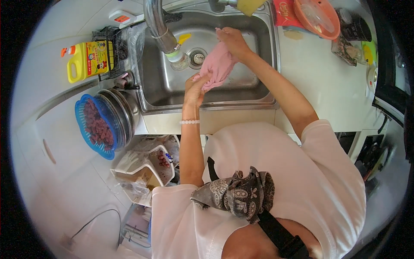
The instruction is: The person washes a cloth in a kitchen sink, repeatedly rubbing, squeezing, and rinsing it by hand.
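A bunched pink cloth [220, 66] is stretched between my two hands over the stainless steel sink [249, 85]. My left hand [195, 87] grips its lower end, and a white bead bracelet sits on that wrist. My right hand [233, 42] holds the upper end, with a small tip of cloth poking out past the fingers. Left of the cloth, the metal faucet [158, 29] with a clear nozzle [179, 61] hangs near the drain strainer [198, 58]. Whether water runs, I cannot tell. A small yellow piece [184, 39] lies in the sink behind the nozzle.
A yellow detergent bottle [93, 61] stands at the left by a black wire rack [111, 71]. Below it, a blue basket [111, 153] of dark red pieces rests against metal bowls [127, 113]. An orange basin [334, 24] and jars sit at the far right, and white storage bins [155, 168] at lower left.
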`<act>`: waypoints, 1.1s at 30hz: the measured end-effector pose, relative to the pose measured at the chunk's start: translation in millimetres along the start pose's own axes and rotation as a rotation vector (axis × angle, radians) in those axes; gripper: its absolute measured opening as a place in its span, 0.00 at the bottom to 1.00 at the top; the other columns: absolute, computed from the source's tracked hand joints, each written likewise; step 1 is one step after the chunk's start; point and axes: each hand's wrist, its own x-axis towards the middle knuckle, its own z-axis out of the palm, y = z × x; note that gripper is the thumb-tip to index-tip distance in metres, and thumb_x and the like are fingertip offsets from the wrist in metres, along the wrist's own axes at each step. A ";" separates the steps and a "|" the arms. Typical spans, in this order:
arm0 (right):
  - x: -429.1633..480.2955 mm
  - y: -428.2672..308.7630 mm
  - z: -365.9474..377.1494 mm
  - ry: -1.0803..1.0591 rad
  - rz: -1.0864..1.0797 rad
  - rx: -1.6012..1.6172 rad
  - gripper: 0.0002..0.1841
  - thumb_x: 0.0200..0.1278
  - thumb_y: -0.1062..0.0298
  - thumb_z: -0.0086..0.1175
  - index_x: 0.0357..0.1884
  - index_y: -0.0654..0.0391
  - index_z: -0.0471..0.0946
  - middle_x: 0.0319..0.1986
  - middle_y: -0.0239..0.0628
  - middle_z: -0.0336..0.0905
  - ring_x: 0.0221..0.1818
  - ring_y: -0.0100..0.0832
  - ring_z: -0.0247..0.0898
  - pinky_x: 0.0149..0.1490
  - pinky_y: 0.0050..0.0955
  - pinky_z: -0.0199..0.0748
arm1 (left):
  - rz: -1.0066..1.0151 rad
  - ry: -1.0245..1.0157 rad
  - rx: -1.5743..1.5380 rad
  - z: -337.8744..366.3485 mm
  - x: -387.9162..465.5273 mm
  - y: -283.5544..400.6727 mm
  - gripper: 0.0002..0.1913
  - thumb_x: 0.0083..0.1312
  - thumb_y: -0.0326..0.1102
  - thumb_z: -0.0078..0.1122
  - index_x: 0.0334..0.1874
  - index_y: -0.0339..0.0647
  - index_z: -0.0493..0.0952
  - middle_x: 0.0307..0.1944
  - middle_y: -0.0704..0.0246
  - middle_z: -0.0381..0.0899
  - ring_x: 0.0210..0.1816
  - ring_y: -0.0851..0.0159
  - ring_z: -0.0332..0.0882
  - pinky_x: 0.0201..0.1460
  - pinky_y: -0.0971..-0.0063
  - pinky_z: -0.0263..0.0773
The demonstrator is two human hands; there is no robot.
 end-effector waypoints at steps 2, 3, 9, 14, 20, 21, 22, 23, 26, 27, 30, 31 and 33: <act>-4.2 -6.7 1.8 -0.020 0.059 -0.003 0.13 0.59 0.57 0.50 0.29 0.57 0.72 0.19 0.24 0.65 0.21 0.17 0.58 0.22 0.19 0.57 | 0.028 0.004 0.060 -10.9 5.0 -5.5 0.11 0.54 0.29 0.62 0.40 0.36 0.75 0.37 0.67 0.78 0.37 0.69 0.77 0.36 0.71 0.73; -6.4 -9.6 0.7 -0.030 0.119 -0.010 0.11 0.58 0.58 0.51 0.33 0.57 0.73 0.22 0.24 0.67 0.22 0.17 0.59 0.22 0.19 0.57 | 0.050 -0.001 0.123 -11.8 6.5 -3.4 0.11 0.55 0.30 0.62 0.39 0.35 0.76 0.37 0.67 0.78 0.37 0.68 0.77 0.38 0.70 0.74; -34.2 -38.3 -16.6 -0.574 0.246 -0.221 0.20 0.49 0.60 0.57 0.46 0.55 0.73 0.29 0.24 0.70 0.27 0.17 0.61 0.26 0.18 0.59 | 0.050 0.041 -0.688 -28.0 0.2 16.3 0.15 0.59 0.33 0.56 0.46 0.32 0.71 0.44 0.59 0.76 0.46 0.57 0.74 0.53 0.57 0.69; -52.1 -11.3 -7.5 -1.039 0.455 -0.170 0.23 0.45 0.57 0.61 0.45 0.53 0.74 0.29 0.24 0.70 0.25 0.18 0.60 0.26 0.18 0.58 | 0.070 0.091 -0.690 -24.5 6.5 16.9 0.14 0.62 0.35 0.52 0.45 0.32 0.70 0.45 0.57 0.74 0.49 0.54 0.72 0.56 0.56 0.65; -55.7 24.4 4.0 -1.303 0.605 -0.380 0.25 0.42 0.56 0.62 0.44 0.56 0.73 0.31 0.27 0.72 0.30 0.21 0.65 0.28 0.19 0.61 | 0.127 -0.073 -0.711 -8.1 4.8 20.9 0.11 0.61 0.34 0.52 0.42 0.34 0.71 0.39 0.61 0.76 0.46 0.57 0.72 0.54 0.61 0.67; -60.2 19.8 1.4 -0.976 0.511 -0.502 0.25 0.43 0.57 0.61 0.45 0.57 0.73 0.34 0.30 0.73 0.33 0.22 0.67 0.31 0.20 0.64 | 0.151 0.024 -0.703 -1.5 0.4 25.3 0.10 0.62 0.35 0.51 0.40 0.34 0.71 0.37 0.62 0.76 0.46 0.57 0.72 0.55 0.60 0.66; -63.6 17.8 -1.1 -0.646 0.411 -0.607 0.25 0.43 0.58 0.61 0.45 0.58 0.73 0.37 0.32 0.73 0.37 0.23 0.69 0.34 0.21 0.67 | 0.173 0.121 -0.692 1.1 -2.0 26.9 0.10 0.63 0.36 0.50 0.38 0.35 0.71 0.36 0.63 0.75 0.46 0.57 0.72 0.55 0.59 0.65; -60.0 22.5 -5.2 -0.651 0.416 -0.604 0.25 0.43 0.58 0.61 0.45 0.58 0.73 0.37 0.32 0.73 0.37 0.23 0.69 0.34 0.21 0.67 | 0.170 0.128 -0.693 -6.0 1.6 23.8 0.10 0.63 0.36 0.50 0.38 0.35 0.71 0.36 0.63 0.75 0.46 0.57 0.72 0.55 0.59 0.65; -54.7 27.4 -14.5 -0.558 0.533 -0.025 0.24 0.45 0.62 0.58 0.46 0.60 0.72 0.44 0.37 0.70 0.46 0.28 0.68 0.45 0.26 0.69 | 0.095 0.142 -0.863 -13.5 11.1 18.9 0.12 0.61 0.31 0.43 0.43 0.32 0.70 0.44 0.58 0.75 0.51 0.56 0.71 0.58 0.55 0.63; -54.5 20.3 -11.2 -0.478 0.475 0.059 0.23 0.46 0.65 0.57 0.47 0.62 0.71 0.47 0.37 0.68 0.48 0.28 0.66 0.49 0.29 0.67 | 0.090 0.146 -0.862 -12.7 15.0 16.1 0.12 0.61 0.31 0.43 0.43 0.32 0.70 0.44 0.58 0.75 0.51 0.56 0.71 0.58 0.55 0.63; -61.5 8.7 9.1 -0.336 0.067 0.075 0.22 0.47 0.69 0.54 0.48 0.60 0.70 0.48 0.40 0.68 0.50 0.34 0.66 0.55 0.33 0.65 | 0.058 0.155 -0.747 -8.2 25.1 7.6 0.09 0.67 0.36 0.43 0.39 0.39 0.70 0.41 0.62 0.75 0.49 0.58 0.71 0.57 0.53 0.63; -67.2 0.0 22.1 -0.285 -0.282 0.008 0.21 0.47 0.70 0.51 0.48 0.56 0.70 0.46 0.43 0.70 0.50 0.39 0.67 0.56 0.35 0.65 | 0.062 0.160 -0.748 -15.3 29.1 -0.2 0.09 0.67 0.36 0.43 0.39 0.39 0.70 0.41 0.62 0.75 0.49 0.58 0.71 0.57 0.53 0.63; -85.4 -26.6 45.7 -0.346 -0.403 -0.362 0.20 0.45 0.68 0.53 0.46 0.50 0.74 0.48 0.45 0.68 0.52 0.42 0.64 0.56 0.34 0.65 | 0.065 0.022 -0.728 -28.0 38.1 -14.9 0.12 0.67 0.39 0.39 0.40 0.41 0.70 0.44 0.61 0.74 0.51 0.57 0.70 0.58 0.56 0.64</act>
